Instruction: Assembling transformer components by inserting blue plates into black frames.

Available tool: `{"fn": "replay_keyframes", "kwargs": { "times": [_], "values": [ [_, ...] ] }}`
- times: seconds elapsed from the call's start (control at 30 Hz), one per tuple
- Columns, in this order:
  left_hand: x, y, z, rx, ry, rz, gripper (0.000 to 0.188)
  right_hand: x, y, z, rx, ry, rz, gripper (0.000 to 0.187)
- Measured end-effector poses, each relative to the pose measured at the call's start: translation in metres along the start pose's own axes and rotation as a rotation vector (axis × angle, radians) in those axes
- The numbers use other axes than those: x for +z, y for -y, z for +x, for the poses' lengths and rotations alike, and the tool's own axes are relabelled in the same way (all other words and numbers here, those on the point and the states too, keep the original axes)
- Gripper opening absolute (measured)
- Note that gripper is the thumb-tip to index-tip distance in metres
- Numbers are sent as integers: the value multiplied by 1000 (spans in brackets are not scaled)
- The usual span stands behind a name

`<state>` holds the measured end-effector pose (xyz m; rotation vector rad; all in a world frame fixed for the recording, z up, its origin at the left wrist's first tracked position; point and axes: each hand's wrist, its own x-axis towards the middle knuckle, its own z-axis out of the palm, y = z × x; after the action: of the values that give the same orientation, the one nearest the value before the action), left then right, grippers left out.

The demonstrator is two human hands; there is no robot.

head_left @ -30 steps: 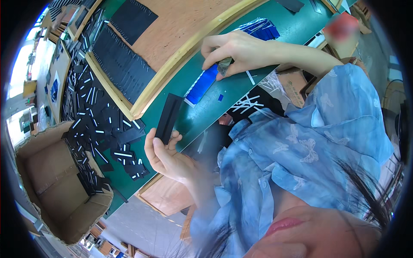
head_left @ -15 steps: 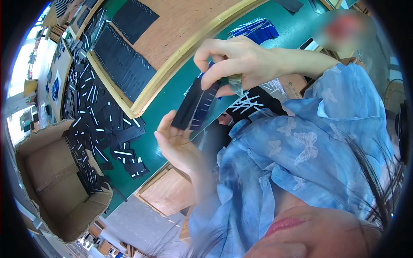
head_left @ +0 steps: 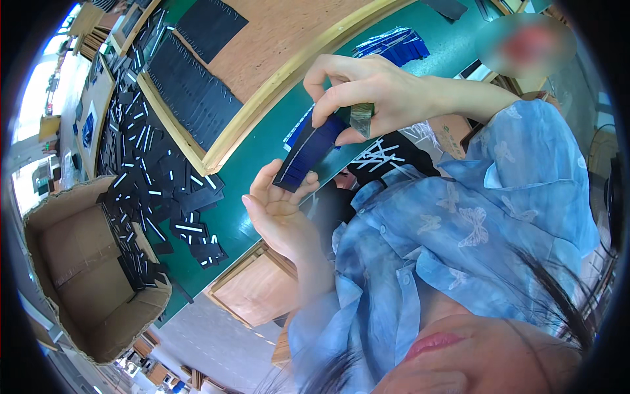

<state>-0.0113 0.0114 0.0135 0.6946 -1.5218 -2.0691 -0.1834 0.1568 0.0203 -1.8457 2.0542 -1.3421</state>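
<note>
My right hand [head_left: 374,92] pinches the upper end of a narrow, flat black and dark blue strip [head_left: 307,157] between thumb and fingers. Tucked in the same hand is a small clear, pointed piece [head_left: 361,121] whose kind I cannot make out. The strip slants down to my left hand [head_left: 282,213], where the lower end sits among half-curled fingers and the thumb stands apart. Its dark blue face is turned up, with a black border along one long edge. Beyond my right hand lies a stack of blue strips [head_left: 392,46] on the green table [head_left: 239,174].
A wood-framed board [head_left: 289,49] carries black sheets [head_left: 190,92]. Many black pieces with white strips [head_left: 147,157] are heaped at the left, beside an open cardboard box [head_left: 85,253]. White strips [head_left: 380,157] lie on black cloth near my body. Another person [head_left: 525,49] is at the upper right.
The strip has turned so its dark blue face shows more and the wide black part less. My left fingers have curled around its lower end. Both hands have shifted slightly right.
</note>
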Motion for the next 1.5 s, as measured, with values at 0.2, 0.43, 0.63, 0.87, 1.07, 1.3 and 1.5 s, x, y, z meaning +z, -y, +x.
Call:
{"fn": "replay_keyframes", "kwargs": {
  "times": [0.2, 0.43, 0.63, 0.87, 1.07, 1.3, 1.5],
  "values": [
    [3, 1, 0, -12, 5, 8, 61, 0, 2, 0, 10, 8, -5, 28],
    [6, -1, -2, -8, 11, 149, 34, -1, 3, 2, 18, 10, 56, 28],
    [8, -4, -2, -73, -23, 127, 27, -1, 0, 1, 42, 27, 127, 28],
    [-1, -2, 4, -101, 48, 45, 28, -3, 4, 3, 50, 26, 132, 28],
    [-2, 0, 6, -120, 60, -7, 29, -2, 4, 3, 12, -28, 162, 27],
    [-2, 0, 5, -118, 55, -4, 30, -1, 3, 3, 8, -47, 170, 26],
    [-4, 0, 7, -131, 49, -13, 30, -2, 5, 2, 8, -50, 170, 26]
  ]
}}
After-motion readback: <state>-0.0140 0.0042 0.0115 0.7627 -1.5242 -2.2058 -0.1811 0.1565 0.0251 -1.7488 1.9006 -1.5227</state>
